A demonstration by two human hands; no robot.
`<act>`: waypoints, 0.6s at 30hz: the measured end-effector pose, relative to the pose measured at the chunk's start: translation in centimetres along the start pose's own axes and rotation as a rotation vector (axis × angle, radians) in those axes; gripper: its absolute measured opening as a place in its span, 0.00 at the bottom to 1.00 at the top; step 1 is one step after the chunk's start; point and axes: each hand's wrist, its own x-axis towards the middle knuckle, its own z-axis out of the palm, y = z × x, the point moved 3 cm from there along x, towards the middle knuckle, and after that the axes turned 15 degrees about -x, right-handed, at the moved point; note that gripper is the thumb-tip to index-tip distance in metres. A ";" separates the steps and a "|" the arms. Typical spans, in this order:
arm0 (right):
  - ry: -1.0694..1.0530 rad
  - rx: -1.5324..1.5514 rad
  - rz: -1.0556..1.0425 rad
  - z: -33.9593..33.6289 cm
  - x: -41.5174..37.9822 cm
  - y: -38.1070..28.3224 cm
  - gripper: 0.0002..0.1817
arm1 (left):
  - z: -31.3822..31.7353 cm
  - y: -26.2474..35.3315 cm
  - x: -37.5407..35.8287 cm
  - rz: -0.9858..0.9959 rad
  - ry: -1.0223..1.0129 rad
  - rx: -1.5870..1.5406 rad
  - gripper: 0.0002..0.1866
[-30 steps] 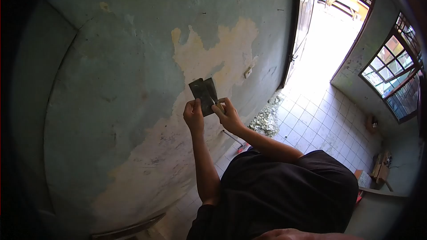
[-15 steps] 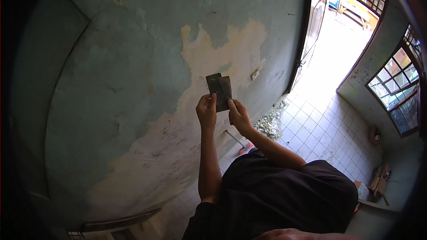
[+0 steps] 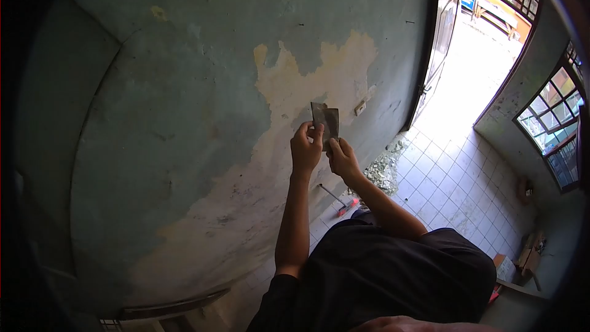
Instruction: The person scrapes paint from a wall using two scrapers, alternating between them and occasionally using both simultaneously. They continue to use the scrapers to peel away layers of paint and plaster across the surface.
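Observation:
Two thin, dark, flat scraper-like blades overlap in front of the wall at the middle of the head view. The left blade [image 3: 316, 110] is held upright between the thumb and fingers of my left hand [image 3: 306, 149]. My right hand [image 3: 344, 158] pinches the lower end of the right blade [image 3: 331, 121], which lies over part of the other one. The two hands are close together, and their grips hide the lower ends of the blades. Behind them, the green wall [image 3: 184, 98] has a large pale patch [image 3: 307, 86] of stripped paint.
A wall socket [image 3: 360, 108] sits right of the blades. Rubble [image 3: 382, 172] lies along the wall's foot on the white tiled floor [image 3: 442, 178]. A long-handled tool with a red head [image 3: 348, 206] is below my hands. An open door [image 3: 435, 49] and a window [image 3: 553, 107] are at right.
Both hands and the blades have shifted slightly to the right in view. The blades are turned differently, with the right one now covering more of the left. The view itself has moved a little.

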 end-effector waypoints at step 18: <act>0.338 -0.089 -0.155 -5.8 14.7 -3.1 0.21 | -5.9 6.0 17.8 1.073 -0.106 1.061 0.20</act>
